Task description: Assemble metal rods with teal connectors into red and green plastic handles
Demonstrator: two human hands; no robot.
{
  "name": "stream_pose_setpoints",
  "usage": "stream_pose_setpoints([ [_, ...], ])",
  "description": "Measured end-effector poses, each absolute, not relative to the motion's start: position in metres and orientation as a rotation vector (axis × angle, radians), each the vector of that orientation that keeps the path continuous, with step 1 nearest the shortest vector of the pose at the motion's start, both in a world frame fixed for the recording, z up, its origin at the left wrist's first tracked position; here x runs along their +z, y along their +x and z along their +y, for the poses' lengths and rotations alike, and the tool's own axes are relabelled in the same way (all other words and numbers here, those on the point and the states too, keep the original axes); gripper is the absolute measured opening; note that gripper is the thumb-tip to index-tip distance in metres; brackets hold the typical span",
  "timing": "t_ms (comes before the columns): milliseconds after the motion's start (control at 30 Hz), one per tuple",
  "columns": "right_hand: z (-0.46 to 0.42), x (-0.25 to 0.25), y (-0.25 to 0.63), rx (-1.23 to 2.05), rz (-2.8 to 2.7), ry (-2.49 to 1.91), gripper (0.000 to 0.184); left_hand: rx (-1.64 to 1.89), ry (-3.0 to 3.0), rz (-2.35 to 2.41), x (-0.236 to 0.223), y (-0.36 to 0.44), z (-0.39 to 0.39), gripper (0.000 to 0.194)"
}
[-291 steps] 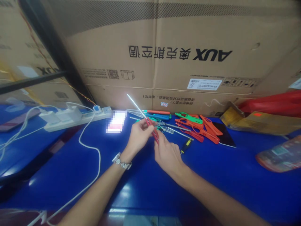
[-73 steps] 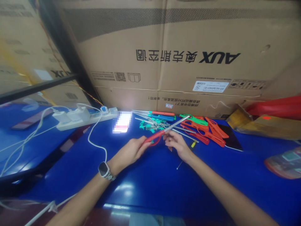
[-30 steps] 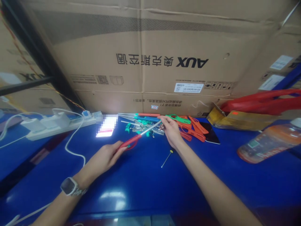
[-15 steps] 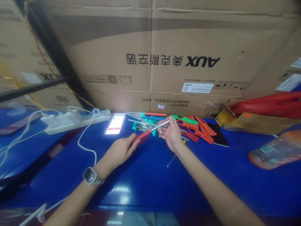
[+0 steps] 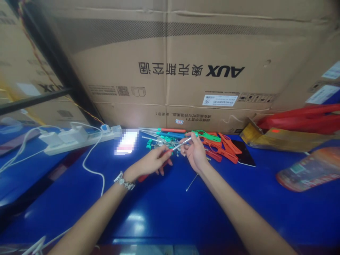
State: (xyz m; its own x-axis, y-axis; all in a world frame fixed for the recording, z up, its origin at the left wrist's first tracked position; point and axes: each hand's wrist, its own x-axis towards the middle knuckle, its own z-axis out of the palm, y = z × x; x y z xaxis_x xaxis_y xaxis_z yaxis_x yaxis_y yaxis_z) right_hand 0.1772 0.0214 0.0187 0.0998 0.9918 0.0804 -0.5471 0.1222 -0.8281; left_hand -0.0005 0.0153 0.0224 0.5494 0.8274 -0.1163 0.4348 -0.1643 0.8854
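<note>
A long-barrelled lighter [image 5: 182,143] with a red handle and a silver metal tube slants between my two hands above the blue table. My left hand [image 5: 150,163], with a watch band at the wrist, is closed around the handle near the base of the tube; the handle's lower end shows beneath the palm. Thumb and fingers of my right hand [image 5: 196,153] pinch the far end of the tube, where a bit of green shows. Just behind the hands lies a pile of green plastic pieces [image 5: 166,139] and thin metal parts. Orange lighter handles [image 5: 227,151] lie right of my right hand.
A large cardboard box [image 5: 119,67] stands along the back. To the left are a lit phone [image 5: 127,142] and a white power strip [image 5: 57,147] with cables. On the right lie a dark tablet-like device [image 5: 247,153], a plastic jar [image 5: 309,171] and a yellowish carton [image 5: 278,137].
My left hand has slid up the handle toward the tube and turned, so its back faces up. My right hand keeps its pinch on the tube's end. The view has shifted slightly.
</note>
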Motion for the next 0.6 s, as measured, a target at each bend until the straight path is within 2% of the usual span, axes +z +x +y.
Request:
stream_pose_setpoints([
  [300, 0.023, 0.02, 0.195, 1.34, -0.758, -0.845, 0.036, 0.689, 2.257, 1.176, 0.021, -0.002, 0.008, 0.032],
  [467, 0.024, 0.021, 0.199, 1.376, -0.801, -0.862, 0.033, 0.63, 2.374, 1.32, 0.023, -0.004, 0.005, 0.032],
  [600, 0.022, 0.026, 0.198, 1.357, -0.82, -0.886, 0.038, 0.605, 2.378, 1.41, 0.024, -0.001, 0.002, 0.036],
])
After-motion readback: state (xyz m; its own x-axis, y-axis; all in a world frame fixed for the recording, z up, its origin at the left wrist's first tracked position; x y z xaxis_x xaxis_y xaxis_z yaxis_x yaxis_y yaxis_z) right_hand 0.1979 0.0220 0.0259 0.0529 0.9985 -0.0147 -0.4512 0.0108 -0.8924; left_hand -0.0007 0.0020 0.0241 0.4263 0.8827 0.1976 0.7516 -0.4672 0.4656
